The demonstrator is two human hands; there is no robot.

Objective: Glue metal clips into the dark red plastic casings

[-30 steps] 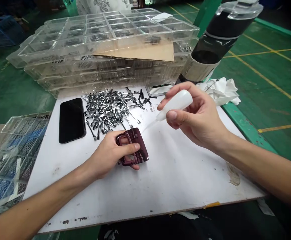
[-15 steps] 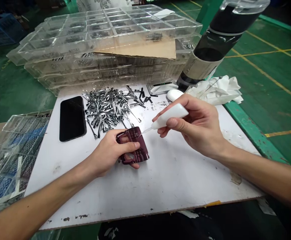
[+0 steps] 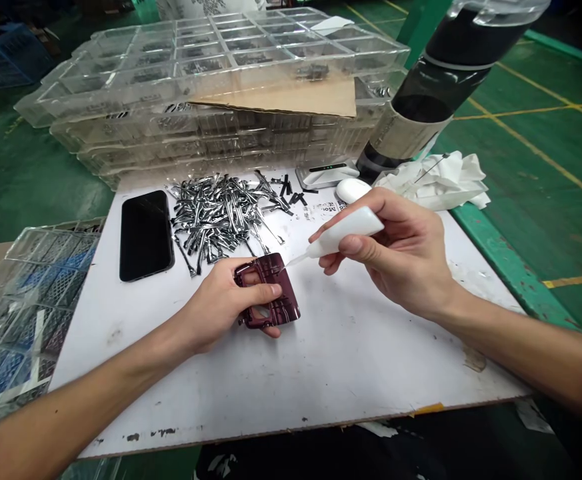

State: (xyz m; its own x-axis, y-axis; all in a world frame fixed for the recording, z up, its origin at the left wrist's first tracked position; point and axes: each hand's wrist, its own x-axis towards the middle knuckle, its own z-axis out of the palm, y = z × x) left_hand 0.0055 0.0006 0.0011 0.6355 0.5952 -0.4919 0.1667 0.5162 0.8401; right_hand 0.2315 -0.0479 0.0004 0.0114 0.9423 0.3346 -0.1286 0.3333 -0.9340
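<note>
My left hand [image 3: 231, 300] grips a dark maroon, glossy plastic part [image 3: 287, 300] with an open frame at one side, thumb on top and fingers beneath. Between the thumb and fingers of my right hand [image 3: 401, 253] is a small white squeeze bottle [image 3: 353, 230]. Its thin clear nozzle points down and left at the upper edge of the maroon part; whether the tip touches cannot be made out. Just behind the part lies a heap of shiny metal pieces [image 3: 221, 213] with dark ends.
On the white board [image 3: 331, 380] lie a black phone [image 3: 145, 235], a white device [image 3: 325, 175] and a white rounded object [image 3: 351, 191]. Stacked clear compartment trays [image 3: 211, 140] stand behind, with cardboard [image 3: 291, 98] on them. A tall dark bottle [image 3: 421, 100] and crumpled tissue [image 3: 435, 180] are at right.
The squeeze bottle and my right hand have shifted very slightly right, the nozzle drawing back a little along the maroon part's edge. My left hand keeps the same hold.
</note>
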